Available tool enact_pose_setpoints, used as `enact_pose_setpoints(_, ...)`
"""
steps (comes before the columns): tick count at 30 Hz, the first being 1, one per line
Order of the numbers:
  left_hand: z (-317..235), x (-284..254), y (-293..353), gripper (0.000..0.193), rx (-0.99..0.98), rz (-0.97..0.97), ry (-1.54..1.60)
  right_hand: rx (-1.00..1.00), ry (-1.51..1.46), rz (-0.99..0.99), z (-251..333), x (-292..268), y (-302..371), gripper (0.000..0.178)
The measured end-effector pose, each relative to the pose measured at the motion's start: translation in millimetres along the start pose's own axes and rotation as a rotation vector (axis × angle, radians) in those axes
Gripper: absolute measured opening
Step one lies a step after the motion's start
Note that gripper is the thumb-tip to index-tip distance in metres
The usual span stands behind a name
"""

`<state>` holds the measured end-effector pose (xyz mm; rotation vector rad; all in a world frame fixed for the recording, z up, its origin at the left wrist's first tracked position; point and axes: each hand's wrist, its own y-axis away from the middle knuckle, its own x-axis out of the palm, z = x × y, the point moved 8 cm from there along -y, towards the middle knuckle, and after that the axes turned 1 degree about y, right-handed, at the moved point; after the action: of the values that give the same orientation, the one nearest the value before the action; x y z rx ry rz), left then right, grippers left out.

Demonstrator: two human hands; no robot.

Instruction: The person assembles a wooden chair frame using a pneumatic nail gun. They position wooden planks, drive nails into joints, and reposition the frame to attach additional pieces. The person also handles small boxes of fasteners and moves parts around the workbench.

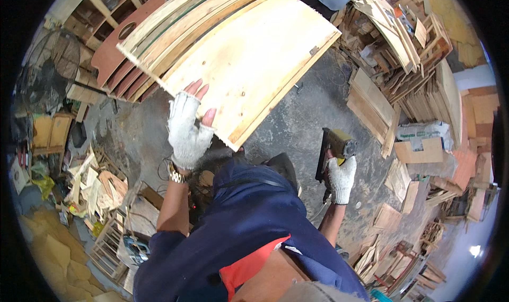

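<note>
left fingers (194,86) lie spread on a wooden panel's (260,58) near edge, right fingers (330,153) gripping a nail gun (339,141).

Boards (159,21) cropped above, tool (342,143) partly hidden by right hand (341,179), perhaps its grip

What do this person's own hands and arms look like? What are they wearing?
The left hand and right hand wear off-white knitted gloves; the left one leaves fingertips bare. Behind it sits a gold-toned metal-link band. Navy sleeves leave the forearms uncovered.
</note>
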<state>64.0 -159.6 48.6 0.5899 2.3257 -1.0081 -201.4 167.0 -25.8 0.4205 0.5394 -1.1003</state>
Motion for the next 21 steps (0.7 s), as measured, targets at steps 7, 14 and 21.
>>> enact_pose_setpoints(7,3,20,-28,0.070,-0.002,0.325,-0.233,-0.070,-0.095,-0.017,53,15,-67,0.041)
enact_pose_setpoints(14,1,46,-44,0.074,-0.195,0.532,-0.355,-0.106,-0.146,-0.111,59,10,-191,0.044)
enact_pose_setpoints(21,13,89,-80,0.067,-0.459,0.267,-0.562,-0.148,-0.084,-0.031,45,9,-320,0.036)
